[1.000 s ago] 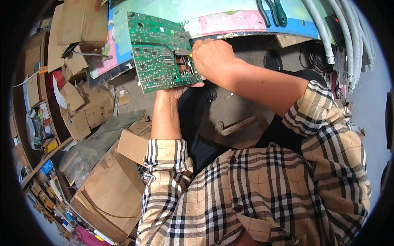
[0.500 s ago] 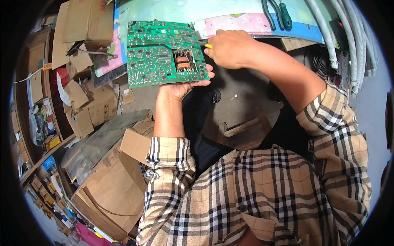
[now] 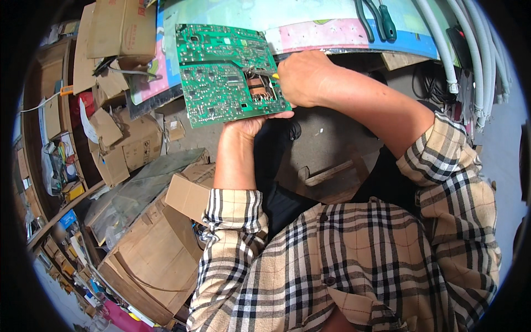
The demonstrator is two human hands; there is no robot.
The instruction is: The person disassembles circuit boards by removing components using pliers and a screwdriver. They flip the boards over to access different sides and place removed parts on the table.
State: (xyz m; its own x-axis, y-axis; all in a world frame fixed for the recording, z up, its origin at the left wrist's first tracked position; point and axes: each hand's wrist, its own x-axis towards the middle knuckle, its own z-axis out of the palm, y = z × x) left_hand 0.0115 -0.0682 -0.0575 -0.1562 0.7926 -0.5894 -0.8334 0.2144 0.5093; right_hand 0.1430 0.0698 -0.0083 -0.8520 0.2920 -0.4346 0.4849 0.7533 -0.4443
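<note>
A green circuit board [image 3: 224, 74] with its solder side up is held in front of me. My left hand [image 3: 249, 124] supports it from below at its near edge. My right hand [image 3: 301, 77] is closed around a small tool with a yellow handle [image 3: 275, 76], its tip at a copper-coloured part [image 3: 260, 88] near the board's right edge. Most of the tool is hidden inside my fist.
A worktable [image 3: 310, 27] with a colourful mat lies ahead, with green-handled pliers [image 3: 376, 19] on it. Grey corrugated hoses [image 3: 470, 55] hang at the right. Cardboard boxes [image 3: 149, 260] and cluttered shelves [image 3: 50, 166] fill the left. Black cables [image 3: 428, 83] lie under the table.
The board has been turned flatter and moved slightly right. My right hand has shifted from the board's right edge onto the copper-coloured part with the tool.
</note>
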